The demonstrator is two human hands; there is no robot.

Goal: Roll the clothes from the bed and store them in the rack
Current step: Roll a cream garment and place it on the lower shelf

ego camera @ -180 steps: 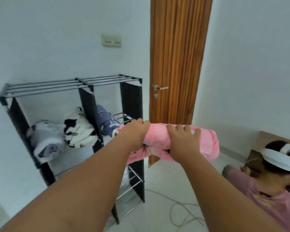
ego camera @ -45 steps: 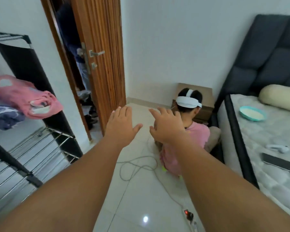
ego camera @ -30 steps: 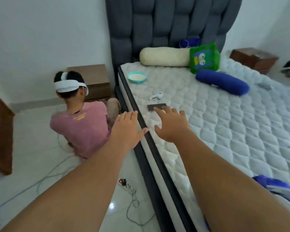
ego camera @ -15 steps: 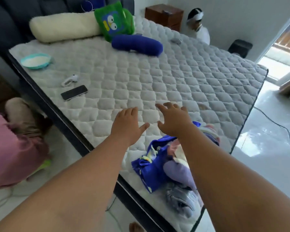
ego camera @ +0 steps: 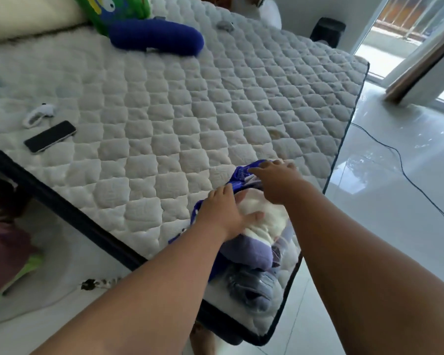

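Now both my hands are on the pile of clothes [ego camera: 254, 242] at the near right corner of the bed [ego camera: 164, 119]. My left hand [ego camera: 223, 213] lies flat, fingers spread, on a white garment [ego camera: 264, 221]; my right hand [ego camera: 277, 180] rests open on the blue cloth [ego camera: 241, 172]. A phone [ego camera: 50, 136] lies far left.

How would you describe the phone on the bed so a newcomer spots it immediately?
Start at the quilted white mattress and follow its left edge. The phone lies flat there, a thin dark rectangle, screen up. Just above it sits a small white controller, rounded and pale; the phone is the only flat black slab around.
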